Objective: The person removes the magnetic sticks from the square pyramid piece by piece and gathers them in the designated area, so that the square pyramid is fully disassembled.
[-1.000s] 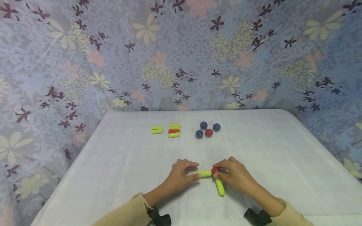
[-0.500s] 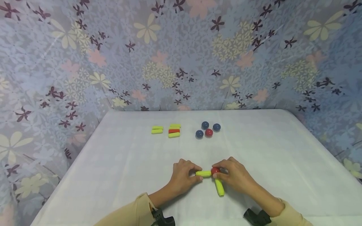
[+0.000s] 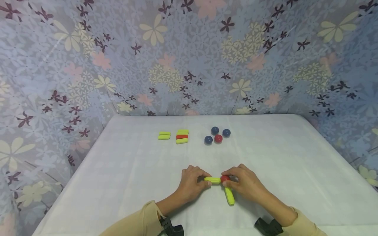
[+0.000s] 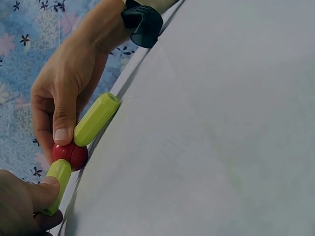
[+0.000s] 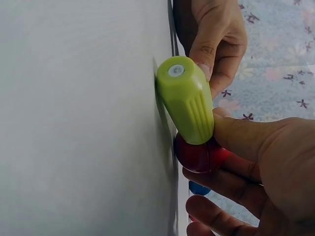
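Observation:
My right hand [image 3: 246, 183] pinches a glossy red ball [image 3: 225, 179] between thumb and fingers. A ribbed yellow-green stick [image 3: 229, 196] joins the ball and points toward me; the right wrist view shows a pale round spot on the free end of this near stick [image 5: 184, 101]. A second yellow-green stick [image 3: 212, 180] runs left from the ball, its inner end against it. My left hand [image 3: 193, 183] pinches that left stick near its outer end, as the left wrist view also shows with the thumb along the stick [image 4: 60, 184].
Beyond the hands, several yellow-green sticks [image 3: 164, 137] and one red stick [image 3: 181, 137] lie in two groups on the white-covered table [image 3: 124, 183]. To their right sit three blue balls [image 3: 208, 140] and another red ball [image 3: 218, 138]. A flowered cloth [image 3: 189, 65] hangs behind.
My left hand has moved slightly right and its fingers have closed on the left stick. The rearmost blue ball has shifted a little right. My right hand stays on the red ball.

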A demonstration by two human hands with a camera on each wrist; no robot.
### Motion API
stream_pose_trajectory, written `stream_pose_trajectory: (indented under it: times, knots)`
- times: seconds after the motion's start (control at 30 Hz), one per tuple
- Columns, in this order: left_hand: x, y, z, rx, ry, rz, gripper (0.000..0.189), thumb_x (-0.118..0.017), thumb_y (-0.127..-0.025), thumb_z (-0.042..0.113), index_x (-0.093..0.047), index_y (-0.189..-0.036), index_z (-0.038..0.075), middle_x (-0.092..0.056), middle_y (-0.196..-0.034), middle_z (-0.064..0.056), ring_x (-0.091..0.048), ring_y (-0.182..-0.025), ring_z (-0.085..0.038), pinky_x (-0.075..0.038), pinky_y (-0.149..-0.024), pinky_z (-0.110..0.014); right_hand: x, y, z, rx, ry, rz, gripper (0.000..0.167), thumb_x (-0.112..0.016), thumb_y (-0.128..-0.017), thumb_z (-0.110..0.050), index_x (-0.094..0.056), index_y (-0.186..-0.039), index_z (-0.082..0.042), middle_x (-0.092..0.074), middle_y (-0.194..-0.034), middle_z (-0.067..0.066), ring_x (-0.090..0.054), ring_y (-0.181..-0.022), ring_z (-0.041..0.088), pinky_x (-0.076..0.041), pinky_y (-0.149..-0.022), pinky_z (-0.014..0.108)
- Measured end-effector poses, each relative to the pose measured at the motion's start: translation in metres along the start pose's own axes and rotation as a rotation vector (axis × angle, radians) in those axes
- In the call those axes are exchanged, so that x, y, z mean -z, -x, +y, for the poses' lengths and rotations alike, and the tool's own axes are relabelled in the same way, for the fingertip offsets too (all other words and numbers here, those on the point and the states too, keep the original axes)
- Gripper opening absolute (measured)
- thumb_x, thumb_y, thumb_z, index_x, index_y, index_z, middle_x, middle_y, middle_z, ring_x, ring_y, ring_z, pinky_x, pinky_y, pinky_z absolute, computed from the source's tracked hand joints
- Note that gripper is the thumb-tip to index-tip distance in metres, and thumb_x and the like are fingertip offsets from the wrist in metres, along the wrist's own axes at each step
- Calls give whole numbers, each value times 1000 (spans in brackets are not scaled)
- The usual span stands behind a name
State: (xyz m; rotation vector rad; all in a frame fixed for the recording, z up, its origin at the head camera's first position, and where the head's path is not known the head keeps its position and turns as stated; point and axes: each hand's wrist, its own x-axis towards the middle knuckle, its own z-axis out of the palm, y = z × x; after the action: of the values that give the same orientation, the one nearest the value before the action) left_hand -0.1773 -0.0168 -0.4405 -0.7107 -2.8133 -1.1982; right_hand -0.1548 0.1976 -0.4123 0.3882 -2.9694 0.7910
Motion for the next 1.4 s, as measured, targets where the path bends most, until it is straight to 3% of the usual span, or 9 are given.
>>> stream_pose_trajectory:
  times: [0.13, 0.23, 0.33, 0.43, 0.67, 0.83, 0.93, 1.1, 1.4]
  knots:
    - [3, 0, -4, -9, 8, -3, 18, -73, -79, 24, -74, -97, 20, -65, -85, 8, -44, -84, -7, -30, -82, -31, 0, 0, -2, -19, -13, -30, 29, -75, -76, -31, -71, -104, -22, -65, -92, -12, -46, -81, 7, -38, -67, 22]
    - [11, 0, -15, -2, 8, 26, 18, -73, -80, 23, -74, -97, 20, -66, -85, 7, -45, -85, -8, -30, -83, -33, 1, 0, -3, -25, -14, -47, 29, -75, -77, -31, -71, -104, -22, -65, -93, -12, -46, -82, 7, -38, -68, 22]
    - [26, -2, -33, 28, -19, 94, 17, -72, -81, 24, -74, -97, 19, -68, -88, 5, -47, -87, -10, -31, -86, -38, 3, 1, -2, -28, -13, -44, 30, -75, -77, -31, -71, -105, -22, -65, -93, -12, -46, -82, 7, -38, -68, 23]
    - [46, -8, -53, 101, -32, 157, 18, -70, -82, 24, -73, -100, 19, -68, -92, 3, -49, -90, -14, -32, -89, -43, 3, 1, 0, -23, -18, -32, 30, -74, -77, -31, -71, -105, -22, -66, -93, -12, -47, -83, 7, -39, -69, 23]
    - [88, -36, -103, 255, 0, 265, 24, -67, -86, 20, -69, -109, 16, -65, -110, -6, -51, -110, -25, -31, -99, -49, 2, 2, 3, -25, -25, -34, 30, -75, -77, -32, -71, -105, -22, -65, -94, -12, -47, -84, 8, -39, -69, 23]
    - [104, -61, -128, 300, -37, 284, 27, -65, -87, 19, -66, -114, 14, -62, -119, -10, -48, -117, -29, -25, -106, -55, 1, 2, 2, -43, -37, -41, 31, -76, -75, -32, -71, -104, -23, -64, -93, -12, -47, -83, 8, -39, -68, 24]
    - [109, -71, -135, 302, -73, 277, 28, -65, -87, 19, -65, -114, 12, -62, -116, -11, -47, -113, -30, -22, -107, -56, 1, 1, 0, -49, -44, -43, 31, -76, -76, -32, -71, -104, -23, -65, -93, -12, -46, -82, 8, -39, -68, 23]
    - [112, -80, -138, 318, -114, 281, 27, -66, -86, 17, -66, -113, 12, -62, -110, -11, -47, -104, -28, -27, -102, -53, 1, 1, -1, -51, -49, -42, 32, -76, -75, -33, -71, -105, -23, -65, -93, -13, -46, -82, 8, -38, -67, 23]
    - [112, -90, -139, 359, -140, 285, 28, -66, -86, 17, -65, -114, 14, -61, -110, -9, -46, -107, -28, -28, -102, -50, 3, 3, -1, -4, 14, -29, 38, -77, -74, -33, -70, -109, -20, -69, -97, -10, -45, -82, 9, -38, -67, 22]
